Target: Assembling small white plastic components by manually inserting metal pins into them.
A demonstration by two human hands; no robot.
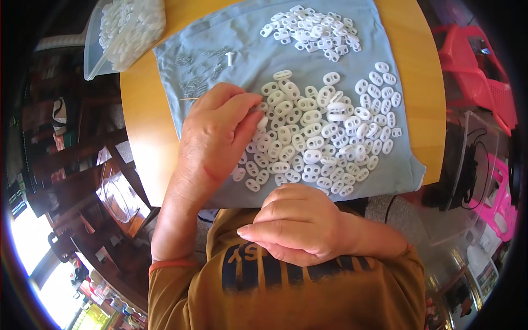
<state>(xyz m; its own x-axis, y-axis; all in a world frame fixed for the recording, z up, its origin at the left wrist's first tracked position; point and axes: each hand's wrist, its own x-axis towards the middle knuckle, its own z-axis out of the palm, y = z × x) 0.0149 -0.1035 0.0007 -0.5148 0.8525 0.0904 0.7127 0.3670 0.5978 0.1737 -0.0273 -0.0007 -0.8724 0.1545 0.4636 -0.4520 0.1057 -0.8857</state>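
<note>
A clear plastic bin point(125, 33) of white parts sits at the table's point(144, 118) left. The left hand point(214, 137) pinches one white oval piece point(263, 122) among the spread pieces point(324, 137) on the grey cloth point(242, 49). The right hand point(297, 224) rests loosely curled, fingers apparently empty.

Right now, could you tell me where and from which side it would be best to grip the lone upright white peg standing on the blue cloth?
Probably pinch the white peg by its narrow stem, coming straight down from above. It stands alone on the blue cloth, apart from the small metal pieces to its left, so fingertips likely have room on both sides. The left hand is nearest.
</note>
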